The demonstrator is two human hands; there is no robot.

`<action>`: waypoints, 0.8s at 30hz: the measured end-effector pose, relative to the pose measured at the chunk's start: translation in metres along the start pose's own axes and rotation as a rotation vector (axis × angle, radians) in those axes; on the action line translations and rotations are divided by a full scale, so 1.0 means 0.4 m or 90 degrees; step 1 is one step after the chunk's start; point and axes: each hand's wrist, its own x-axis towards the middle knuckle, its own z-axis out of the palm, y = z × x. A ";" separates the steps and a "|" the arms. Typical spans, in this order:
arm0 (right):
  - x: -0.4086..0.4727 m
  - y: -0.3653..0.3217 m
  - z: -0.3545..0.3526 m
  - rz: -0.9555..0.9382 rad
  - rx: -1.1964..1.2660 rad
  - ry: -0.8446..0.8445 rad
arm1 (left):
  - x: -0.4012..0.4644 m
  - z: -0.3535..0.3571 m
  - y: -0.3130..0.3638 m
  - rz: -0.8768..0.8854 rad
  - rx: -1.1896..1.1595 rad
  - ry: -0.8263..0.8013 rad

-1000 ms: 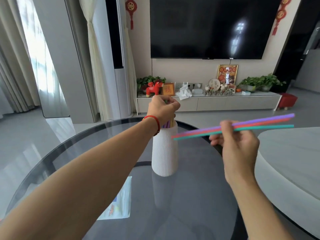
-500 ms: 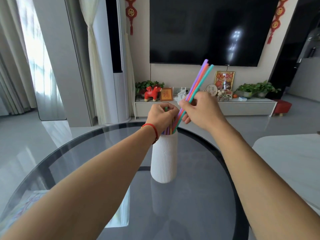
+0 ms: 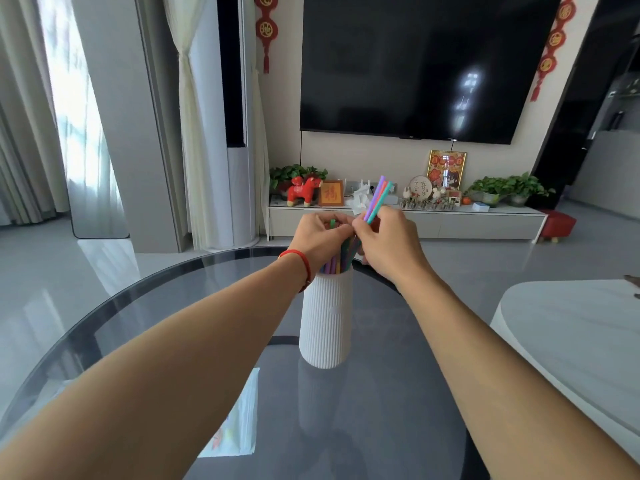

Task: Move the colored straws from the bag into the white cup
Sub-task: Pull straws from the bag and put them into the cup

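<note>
Straw bundle partly entered in the cup, tilted up and to the right

We held the three colored straws [image 3: 377, 199] pinched in our right hand [image 3: 388, 247], long axis steep, lower ends inside the white cup [image 3: 325, 320] directly below. Our left hand [image 3: 318, 237], equally near, closed around the straws already standing there. The bag [image 3: 235, 424] lay flat on the bench [image 3: 398, 410], nearer us.

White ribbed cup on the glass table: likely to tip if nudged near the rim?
Probably yes. The tall, narrow white ribbed cup stands on a small base, on smooth round glass table, so it may slide. Leaning coloured straws add top leverage; left hand seems to steady them.
</note>
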 end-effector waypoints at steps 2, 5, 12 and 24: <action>-0.004 0.015 0.005 0.032 0.012 -0.033 | 0.000 -0.007 0.000 0.003 0.006 -0.006; 0.005 0.027 0.004 0.021 0.052 -0.029 | -0.002 -0.019 0.003 0.008 0.081 -0.016; 0.004 0.028 0.023 -0.233 -0.071 -0.028 | -0.019 -0.052 -0.021 -0.025 -0.002 -0.065; -0.045 0.016 0.039 -0.288 -0.053 -0.100 | -0.101 -0.134 -0.100 -0.060 0.069 -0.178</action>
